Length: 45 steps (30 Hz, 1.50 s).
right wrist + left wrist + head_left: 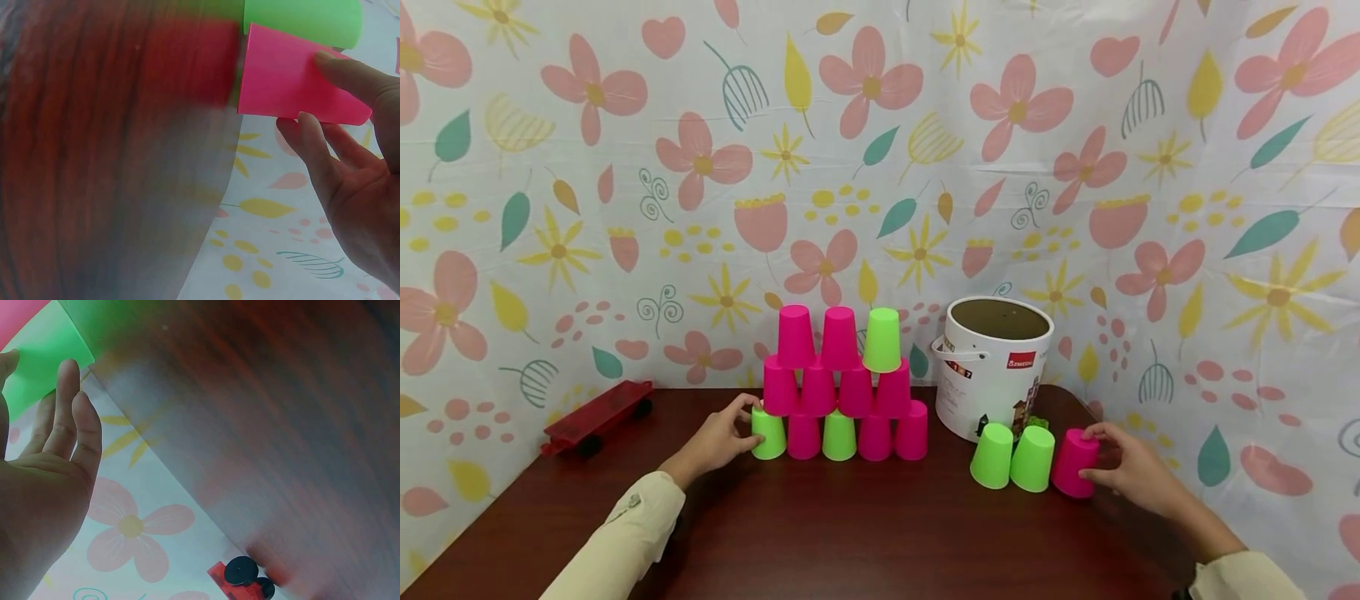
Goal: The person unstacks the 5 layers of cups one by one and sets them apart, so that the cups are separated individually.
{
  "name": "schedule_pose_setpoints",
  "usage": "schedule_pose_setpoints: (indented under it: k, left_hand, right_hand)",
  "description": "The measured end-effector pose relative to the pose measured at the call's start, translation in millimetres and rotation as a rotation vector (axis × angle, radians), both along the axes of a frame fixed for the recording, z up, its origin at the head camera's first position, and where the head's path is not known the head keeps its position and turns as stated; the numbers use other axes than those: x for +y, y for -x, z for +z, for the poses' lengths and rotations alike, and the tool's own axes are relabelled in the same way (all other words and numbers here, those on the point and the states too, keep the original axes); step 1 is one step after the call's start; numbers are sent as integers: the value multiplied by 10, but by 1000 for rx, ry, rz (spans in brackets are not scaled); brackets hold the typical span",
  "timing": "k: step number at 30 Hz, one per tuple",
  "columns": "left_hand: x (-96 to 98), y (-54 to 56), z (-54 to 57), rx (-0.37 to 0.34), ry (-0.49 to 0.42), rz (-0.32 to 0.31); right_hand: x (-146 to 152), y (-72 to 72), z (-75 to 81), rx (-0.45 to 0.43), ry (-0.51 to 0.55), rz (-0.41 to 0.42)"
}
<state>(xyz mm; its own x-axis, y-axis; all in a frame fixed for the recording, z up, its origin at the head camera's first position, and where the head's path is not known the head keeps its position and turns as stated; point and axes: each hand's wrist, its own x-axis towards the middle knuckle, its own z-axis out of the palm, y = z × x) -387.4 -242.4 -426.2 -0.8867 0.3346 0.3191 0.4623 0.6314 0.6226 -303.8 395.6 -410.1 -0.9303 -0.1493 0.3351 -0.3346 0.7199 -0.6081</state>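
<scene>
A pale sleeve (628, 525) lies nearest the camera, over the table (880, 542). Near the table's right edge the pink cup (1073, 465) stands upright, wider end down, just left of the right hand (1131, 475), the nearer one, whose thumb and fingers pinch its sides. Towards the left edge, the left hand (718, 442) touches the green cup (768, 435) ending the stack's bottom row; whether it grips cannot be told.

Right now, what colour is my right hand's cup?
Pink cup, clearest in the right wrist view.
</scene>
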Motion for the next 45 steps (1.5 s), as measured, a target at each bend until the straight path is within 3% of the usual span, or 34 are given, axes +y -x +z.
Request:
schedule_pose_setpoints:
  k: [26, 28, 35, 39, 45]
  left_hand:
    - [16, 15, 91, 14, 13, 25]
    - [22, 19, 106, 10, 12, 22]
    - [24, 34, 142, 2, 13, 20]
    - [14, 30, 126, 4, 13, 20]
    - [20, -8, 23, -15, -7, 14]
  right_hand:
    - [-5, 87, -38, -40, 8, -12]
    - [6, 83, -29, -27, 1, -6]
    - [5, 42, 43, 140, -86, -21]
    - [-39, -16, 133, 126, -27, -37]
    - [-222, -142, 287, 193, 151, -102]
